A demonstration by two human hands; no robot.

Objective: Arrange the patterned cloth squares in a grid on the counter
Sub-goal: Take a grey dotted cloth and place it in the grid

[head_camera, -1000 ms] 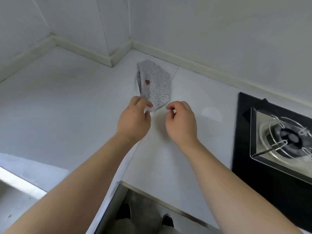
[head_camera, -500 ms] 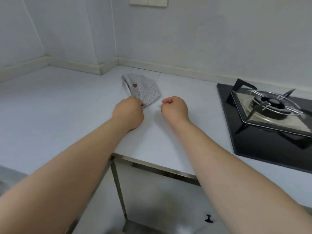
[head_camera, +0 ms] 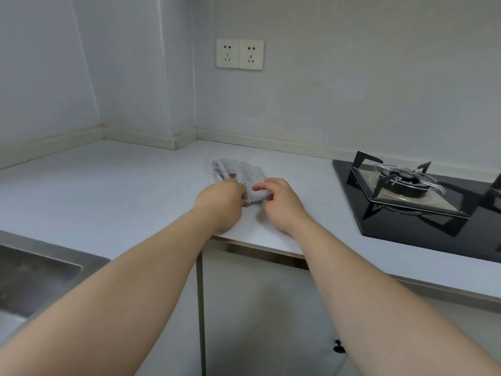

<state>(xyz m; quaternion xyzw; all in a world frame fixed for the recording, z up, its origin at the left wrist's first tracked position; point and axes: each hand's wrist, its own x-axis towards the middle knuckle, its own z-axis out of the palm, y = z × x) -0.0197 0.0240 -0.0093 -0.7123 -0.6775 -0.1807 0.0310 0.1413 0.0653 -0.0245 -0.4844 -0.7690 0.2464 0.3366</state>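
A brushed stainless steel sink fills the lower left corner of the frame, set into a smooth white counter that runs across the middle of the picture to the tiled walls behind.

Just left of centre, the left hand lies knuckles-up with its fingers curled tight, gripping the near left edge of a pale grey speckled cloth. The cloth sits at the centre of the frame, on the counter and short of the back wall. It is crumpled and bunched rather than flat, with no square outline showing. Its far left part is folded up in soft ridges, fine dark dots cover the whole surface, and one small reddish mark shows near the left hand's knuckles.

High above it, in the upper centre, a cream double wall socket is fixed to the wall.

Just right of centre, the right hand has its fingers curled, with the fingertips at the cloth's near right edge; whether they pinch the fabric cannot be told.

At the right edge of the frame a black glass gas hob with a metal pan support is set into the counter, well apart from the cloth.
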